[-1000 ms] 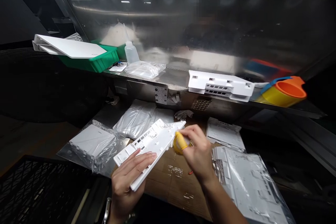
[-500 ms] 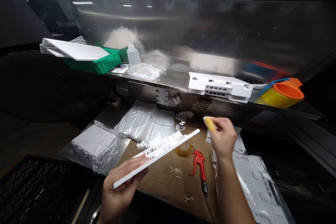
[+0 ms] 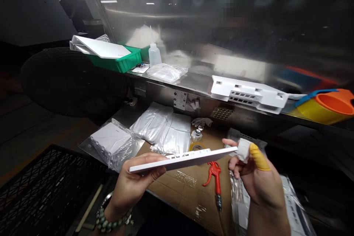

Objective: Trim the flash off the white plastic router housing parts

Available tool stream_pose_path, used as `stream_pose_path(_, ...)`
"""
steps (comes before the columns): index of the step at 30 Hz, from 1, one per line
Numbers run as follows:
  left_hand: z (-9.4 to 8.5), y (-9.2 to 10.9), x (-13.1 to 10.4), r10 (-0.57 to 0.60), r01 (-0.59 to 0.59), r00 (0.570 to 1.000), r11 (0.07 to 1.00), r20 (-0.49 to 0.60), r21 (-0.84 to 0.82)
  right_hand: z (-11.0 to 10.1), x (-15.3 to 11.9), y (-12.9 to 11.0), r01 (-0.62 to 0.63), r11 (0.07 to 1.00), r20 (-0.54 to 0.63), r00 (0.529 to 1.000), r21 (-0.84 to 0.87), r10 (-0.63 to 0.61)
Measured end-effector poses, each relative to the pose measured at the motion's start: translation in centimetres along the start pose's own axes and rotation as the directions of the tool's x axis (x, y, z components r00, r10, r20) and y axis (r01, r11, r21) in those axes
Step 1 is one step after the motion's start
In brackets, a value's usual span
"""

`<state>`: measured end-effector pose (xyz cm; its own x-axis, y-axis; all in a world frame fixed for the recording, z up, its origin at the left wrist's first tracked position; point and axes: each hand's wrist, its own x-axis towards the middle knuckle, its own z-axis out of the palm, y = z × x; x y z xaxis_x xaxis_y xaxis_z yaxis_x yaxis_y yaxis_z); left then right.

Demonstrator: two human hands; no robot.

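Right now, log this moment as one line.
left hand: holds white panel edge-on | right hand: at panel's end, wrapped fingers | red air gun: on cardboard

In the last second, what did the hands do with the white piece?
The left hand tipped the white panel from face-up to edge-on and lifted it. The right hand left the tape roll on the cardboard and now meets the panel's far end. The red air gun came into sight.

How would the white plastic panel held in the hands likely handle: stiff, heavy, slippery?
The white plastic panel probably is stiff: it spans between the left hand and right hand without sagging. Likely light, being thin. Its smooth face may slip.
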<state>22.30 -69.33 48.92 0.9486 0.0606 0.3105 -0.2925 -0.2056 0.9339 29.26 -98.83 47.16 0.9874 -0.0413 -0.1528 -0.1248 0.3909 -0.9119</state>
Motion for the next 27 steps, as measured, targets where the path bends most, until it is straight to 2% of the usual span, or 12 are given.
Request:
stream_pose_path(6,-0.2,-0.5,0.4,0.083,-0.083,0.996,0.996,0.046,0.008,0.6,-0.2,0.9,-0.048,0.997,0.055,0.997,0.055,0.045)
stream_pose_path(11,-0.6,-0.5,0.6,0.094,-0.095,0.991,0.995,0.093,0.012,1.1,-0.1,1.3,-0.112,0.983,-0.006,0.993,0.145,0.114)
stream_pose_path(13,-0.5,-0.9,0.7,0.113,-0.114,0.989,0.993,0.091,0.005,1.5,-0.1,1.5,-0.090,0.979,-0.040,0.994,0.182,0.099)
stream_pose_path(15,-0.4,-1.6,0.9,0.119,-0.121,0.992,0.991,-0.044,-0.052,1.7,-0.1,2.0,0.030,0.982,-0.101,0.995,0.188,-0.011)
stream_pose_path(17,-0.2,-2.5,1.2,0.029,-0.099,0.970,0.954,-0.241,-0.283,2.0,0.0,2.6,0.192,0.969,-0.160,0.973,0.153,-0.168)
stream_pose_path(18,-0.1,-3.0,1.4,-0.086,-0.049,0.960,0.886,-0.267,-0.461,2.1,0.0,2.9,0.246,0.960,-0.161,0.961,0.132,-0.224)
stream_pose_path(19,0.0,-3.3,1.7,-0.219,0.037,0.953,0.768,-0.209,-0.639,2.2,0.0,3.2,0.266,0.957,-0.135,0.959,0.116,-0.250)
stream_pose_path(21,0.2,-3.7,2.4,-0.383,0.257,0.921,0.470,0.067,-0.844,2.6,0.1,3.6,0.221,0.969,-0.030,0.975,0.107,-0.219)
stream_pose_path(23,0.3,-3.5,3.2,-0.400,0.381,0.880,0.268,0.258,-0.885,2.9,0.0,3.7,0.132,0.984,0.059,0.988,0.117,-0.140)
stream_pose_path(25,0.4,-3.0,3.9,-0.420,0.413,0.851,0.164,0.316,-0.896,2.8,0.0,3.8,0.069,0.989,0.102,0.991,0.132,-0.083)
stream_pose_path(27,0.4,-2.6,4.4,-0.518,0.462,0.778,0.090,0.355,-0.882,1.9,0.2,4.2,0.026,0.994,0.135,0.990,0.106,-0.040)
